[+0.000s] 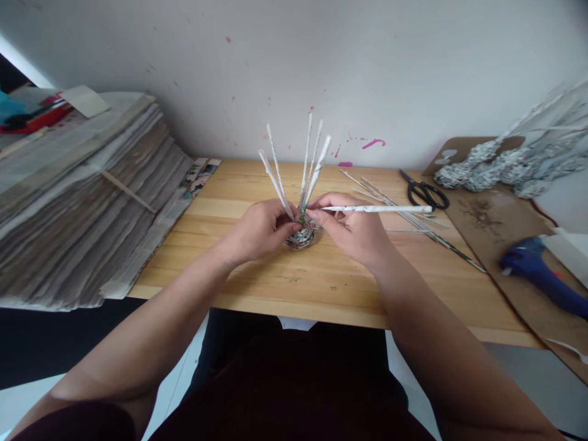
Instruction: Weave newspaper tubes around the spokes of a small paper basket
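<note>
Woven newspaper basket (301,239) on the counter (271,293): I have the fingers of my left hand (261,231) and right hand (358,230) clamped on it, seemingly near its top.

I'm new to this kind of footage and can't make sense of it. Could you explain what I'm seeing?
There's no machine here, just a person's bare left hand and right hand. The single picture comes from a camera worn on the head, looking forward and down, so the forearms reach in from below.

The fingers of both hands grip a small woven piece. Thin upright rods rise from it, and a sideways rod points right.

On the table, loose rods and scissors lie to the right. A paper stack sits at the left; at the far right are a brown board, a blue tool and woven bundles.
</note>
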Motion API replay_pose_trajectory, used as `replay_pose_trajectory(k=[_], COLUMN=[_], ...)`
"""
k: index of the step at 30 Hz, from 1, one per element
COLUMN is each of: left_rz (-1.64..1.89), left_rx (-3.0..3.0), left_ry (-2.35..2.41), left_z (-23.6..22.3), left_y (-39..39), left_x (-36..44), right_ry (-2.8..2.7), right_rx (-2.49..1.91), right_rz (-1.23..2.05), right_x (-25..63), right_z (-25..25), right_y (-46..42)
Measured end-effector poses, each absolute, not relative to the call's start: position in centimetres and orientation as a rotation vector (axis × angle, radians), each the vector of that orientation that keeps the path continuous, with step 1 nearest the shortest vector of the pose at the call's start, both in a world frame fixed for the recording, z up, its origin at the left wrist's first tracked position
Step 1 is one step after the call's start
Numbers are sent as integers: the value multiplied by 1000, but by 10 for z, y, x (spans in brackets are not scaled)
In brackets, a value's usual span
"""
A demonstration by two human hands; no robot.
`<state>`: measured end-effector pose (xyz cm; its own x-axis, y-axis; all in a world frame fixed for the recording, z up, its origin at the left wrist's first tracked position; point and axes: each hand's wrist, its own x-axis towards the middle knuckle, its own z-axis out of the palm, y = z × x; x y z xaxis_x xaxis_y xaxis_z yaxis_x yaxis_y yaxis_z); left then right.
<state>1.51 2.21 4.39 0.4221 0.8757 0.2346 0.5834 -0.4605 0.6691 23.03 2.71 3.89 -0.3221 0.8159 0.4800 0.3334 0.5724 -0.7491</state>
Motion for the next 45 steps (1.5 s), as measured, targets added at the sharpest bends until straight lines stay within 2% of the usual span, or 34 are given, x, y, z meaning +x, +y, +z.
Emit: replay_pose_trajectory(k=[13, 26, 30, 39, 45], left_rz=[927, 1115, 1165, 870, 832], left_rx=[2151, 2145, 2193, 2240, 2317], left_ry=[1214, 1182, 1152, 1051, 1018], left_z=[28, 20, 18, 40, 43], left_y=[13, 15, 15, 25, 32], left_x=[16, 27, 28, 12, 10], right_ry=[-1766, -1943, -1953, -2069, -2178], right_rx=[-856, -650, -707, -1012, -1059], right_rz=[924, 765, 709, 752, 607], right_x=[218, 210, 219, 232, 234], right_z=[31, 39, 40, 47, 48], right_y=[23, 18, 20, 19, 18])
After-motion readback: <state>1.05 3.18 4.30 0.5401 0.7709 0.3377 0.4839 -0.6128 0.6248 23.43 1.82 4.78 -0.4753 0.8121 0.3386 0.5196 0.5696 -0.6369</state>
